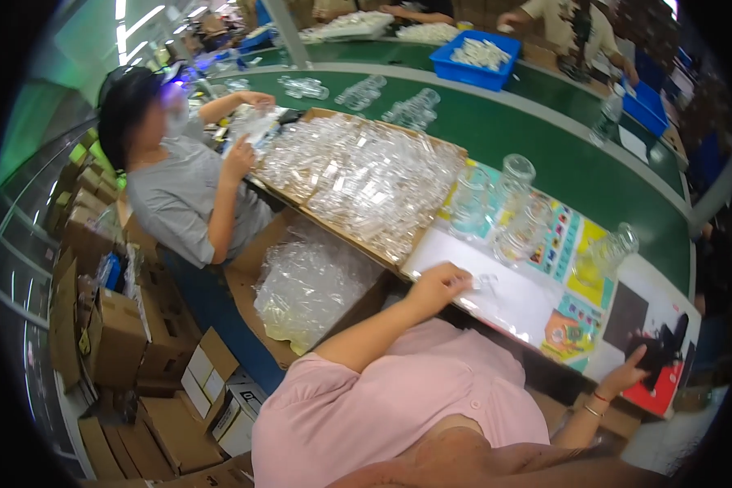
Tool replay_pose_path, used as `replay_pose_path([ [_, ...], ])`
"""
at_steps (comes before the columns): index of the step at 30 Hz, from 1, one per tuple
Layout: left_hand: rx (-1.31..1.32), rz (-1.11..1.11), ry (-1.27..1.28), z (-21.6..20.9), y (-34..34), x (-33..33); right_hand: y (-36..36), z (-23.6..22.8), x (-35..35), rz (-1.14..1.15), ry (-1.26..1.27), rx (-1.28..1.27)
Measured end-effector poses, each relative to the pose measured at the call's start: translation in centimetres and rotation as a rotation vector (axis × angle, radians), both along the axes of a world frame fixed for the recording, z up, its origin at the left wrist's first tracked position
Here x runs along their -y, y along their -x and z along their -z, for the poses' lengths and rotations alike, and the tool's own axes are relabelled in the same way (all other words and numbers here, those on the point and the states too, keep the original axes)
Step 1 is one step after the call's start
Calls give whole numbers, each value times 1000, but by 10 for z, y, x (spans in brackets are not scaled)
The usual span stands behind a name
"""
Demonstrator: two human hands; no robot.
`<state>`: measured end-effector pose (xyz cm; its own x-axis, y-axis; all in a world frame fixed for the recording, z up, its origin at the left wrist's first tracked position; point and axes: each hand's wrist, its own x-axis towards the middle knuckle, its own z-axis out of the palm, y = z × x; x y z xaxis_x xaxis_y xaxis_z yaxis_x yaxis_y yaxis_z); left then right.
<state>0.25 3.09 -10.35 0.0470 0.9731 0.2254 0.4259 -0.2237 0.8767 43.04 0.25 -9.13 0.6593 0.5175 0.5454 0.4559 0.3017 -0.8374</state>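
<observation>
My left hand (437, 289) is over the near edge of a white sheet (496, 301), fingers pinched on a small clear plastic piece (485, 282). At the right, my right hand (624, 376) has its fingers against a dark black tool (664, 351), whose exact kind I cannot make out. The tool is over a board (655, 394) with red and white parts. Beyond the white sheet, several clear, rounded plastic parts (519, 236) stand and lie on a colourful printed sheet (558, 221). To the left is a shallow carton (398, 262) heaped with clear plastic pieces (358, 175).
A co-worker (191, 179) in grey handles clear pieces at left. Below the carton, a clear plastic bag (313, 281) fills an open box. Cardboard boxes (118, 333) are stacked at left. Across the green belt (537, 126) are a blue bin (476, 61) and a bottle (608, 114).
</observation>
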Motion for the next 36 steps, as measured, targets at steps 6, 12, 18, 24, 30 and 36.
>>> replay_pose_path([
  [6, 611, 52, 368, -29, -3, 1, 69, -45, 17, -601, 27, -68],
  [12, 736, 84, 441, -14, -10, 1, 90, -34, 15, -630, 144, 9],
  [18, 747, 80, 366, -16, -6, 6, 113, -54, 23, -815, 202, -170],
  [24, 604, 91, 269, -11, -5, 4, 117, -52, 16, -856, 194, -96],
  [30, 346, 64, 201, 3, -14, 2, 124, -43, 13, -845, 96, -216],
  [36, -390, 60, -386, 7, -7, -17, 135, -3, 5, -652, 140, -229],
])
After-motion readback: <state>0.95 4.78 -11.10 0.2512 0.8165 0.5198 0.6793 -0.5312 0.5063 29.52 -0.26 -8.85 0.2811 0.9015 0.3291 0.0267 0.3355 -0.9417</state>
